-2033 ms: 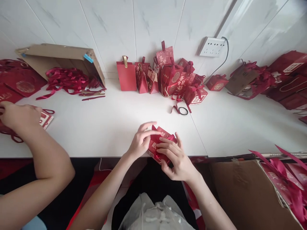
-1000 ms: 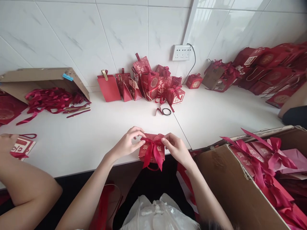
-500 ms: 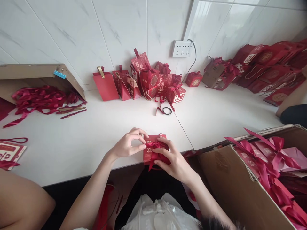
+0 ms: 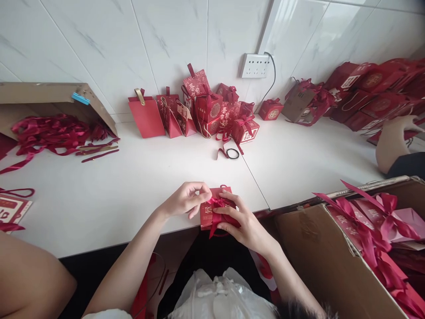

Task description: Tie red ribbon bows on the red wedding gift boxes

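A small red gift box point(image 4: 206, 215) with gold characters lies at the table's front edge, a dark red ribbon point(image 4: 216, 219) tied in a bow across its top. My left hand point(image 4: 190, 199) is at the box's left side, with thumb and forefinger pinched together on the left loop of the bow. From the right, my right hand point(image 4: 244, 220) lies over the box, fingers bent across the bow and holding box and ribbon down. Its fingers hide the right half of the bow. One ribbon tail hangs over the front of the box.
Several red gift boxes and bags point(image 4: 209, 110) stand along the tiled wall. At left, a cardboard box point(image 4: 99, 106) holds loose ribbons point(image 4: 49, 135). A large carton point(image 4: 308, 230) of ribboned boxes stands at right. Other people's arms point(image 4: 29, 274) show at both sides. A black ring point(image 4: 233, 153) lies mid-table.
My left hand has closed from a wider finger arch to a tight pinch at the bow's left loop. My right hand stays on the box. The arm at far right has shifted.
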`<state>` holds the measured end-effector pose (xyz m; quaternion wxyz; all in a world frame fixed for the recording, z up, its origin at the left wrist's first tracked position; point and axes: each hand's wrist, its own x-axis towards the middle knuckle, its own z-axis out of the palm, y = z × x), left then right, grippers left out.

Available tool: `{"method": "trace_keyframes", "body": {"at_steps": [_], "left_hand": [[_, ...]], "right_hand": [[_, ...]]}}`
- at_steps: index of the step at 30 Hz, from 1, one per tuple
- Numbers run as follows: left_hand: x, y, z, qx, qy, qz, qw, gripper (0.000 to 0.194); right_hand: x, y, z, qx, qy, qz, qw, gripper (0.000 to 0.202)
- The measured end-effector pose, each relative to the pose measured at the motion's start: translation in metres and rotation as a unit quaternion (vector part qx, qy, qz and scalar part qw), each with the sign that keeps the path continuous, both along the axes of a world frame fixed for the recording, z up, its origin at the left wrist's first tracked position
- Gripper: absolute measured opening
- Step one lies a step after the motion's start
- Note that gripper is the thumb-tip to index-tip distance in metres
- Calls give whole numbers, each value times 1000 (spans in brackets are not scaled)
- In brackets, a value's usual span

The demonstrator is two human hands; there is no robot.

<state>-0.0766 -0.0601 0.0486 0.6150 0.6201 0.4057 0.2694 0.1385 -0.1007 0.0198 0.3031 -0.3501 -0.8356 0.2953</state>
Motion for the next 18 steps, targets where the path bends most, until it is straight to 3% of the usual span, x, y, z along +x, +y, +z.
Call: {"method": "trace_keyframes", "body": {"at_steps": [18], "left_hand": [[6,0,-11,-62,-97,22,993,38]], "right_hand": [[1,2,0,-39,-7,12,999,27]]}}
